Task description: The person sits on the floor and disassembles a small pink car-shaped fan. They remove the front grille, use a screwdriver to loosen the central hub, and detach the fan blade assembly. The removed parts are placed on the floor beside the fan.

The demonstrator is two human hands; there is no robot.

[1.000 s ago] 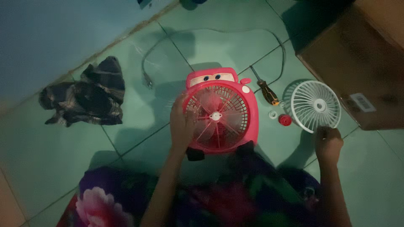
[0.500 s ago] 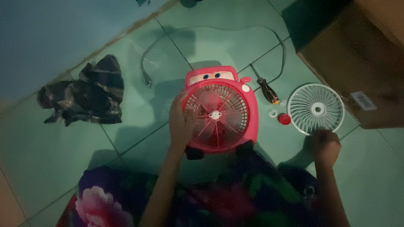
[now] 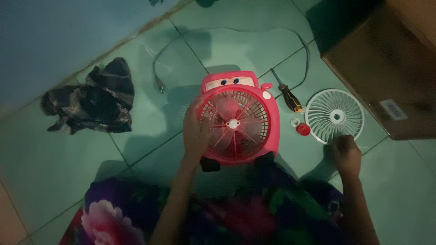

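While seen from above in dim, greenish light: left hand point(image 3: 196, 136) laid flat against the left edge of a pink fan point(image 3: 238, 119), fingers spread over the rim and onto the grille bars, thumb low beside the casing, not closed into a full grip but pressed on as a steadying hold. Forearm running up from the bottom of the frame, slightly bent inward at the wrist. Fan lying face-up on the green tiled floor point(image 3: 68, 172), roughly mid-frame, pale blades and a white hub visible through the grille, cartoon eyes at its top edge, two dark feet at the bottom near a flowered lap. Right hand point(image 3: 346, 152) out to the side, knuckles up, curled at the lower rim of a white round grille point(image 3: 334, 116) lying flat on the floor; touching or perhaps pinching the rim, hard to tell in this light. Right forearm straight, rising from the lower right corner. Between fan and white grille: a small red cap point(image 3: 303, 129) and a smaller white ring point(image 3: 295, 121), just beside each other, plus a screwdriver point(image 3: 286, 93) angled toward the fan's top right corner. Cord point(image 3: 236, 32) looping over the tiles behind the fan. Crumpled checked cloth point(image 3: 91, 100) well off to the left. Brown box point(image 3: 390, 68) at the upper right, near the white grille.
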